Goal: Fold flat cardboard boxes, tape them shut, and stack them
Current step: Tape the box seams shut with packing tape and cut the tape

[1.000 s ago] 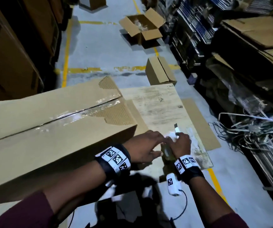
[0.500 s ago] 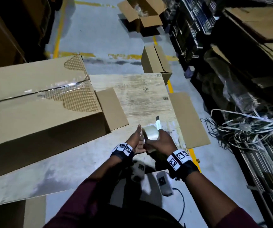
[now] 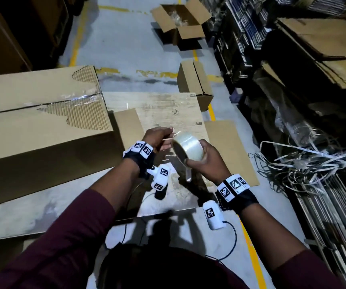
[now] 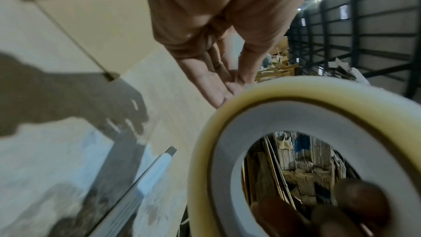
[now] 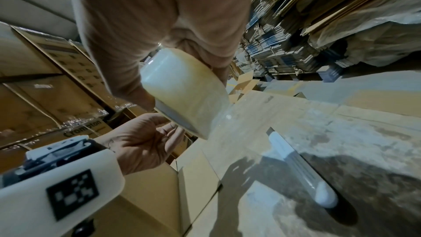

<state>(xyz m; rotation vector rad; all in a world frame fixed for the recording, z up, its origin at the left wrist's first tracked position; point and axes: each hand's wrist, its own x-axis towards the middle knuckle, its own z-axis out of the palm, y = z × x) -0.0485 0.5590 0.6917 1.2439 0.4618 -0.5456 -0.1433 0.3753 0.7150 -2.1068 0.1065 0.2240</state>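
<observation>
A roll of clear packing tape [image 3: 188, 147] is held above the wooden table [image 3: 167, 109]. My right hand [image 3: 207, 161] grips it, thumb on the rim and fingers over the far side. My left hand [image 3: 159, 138] is just left of the roll and pinches the loose tape end. In the left wrist view the thumb and fingers [image 4: 232, 84] meet at the roll [image 4: 318, 100]. A long cardboard box [image 3: 42, 122] with a taped top seam lies on the table's left. A white box cutter [image 3: 188, 174] lies on the table under the roll.
A loose cardboard flap [image 3: 128, 124] lies beside the long box. On the floor beyond the table are a small closed box [image 3: 195, 80] and an open box [image 3: 180, 19]. A flat sheet [image 3: 230, 151], tangled straps [image 3: 303, 163] and stacked flat cardboard [image 3: 324, 38] are on the right.
My left hand left the long box and joined the right at the tape. Both hands lifted the roll off the table, and the left drew out the tape end.
</observation>
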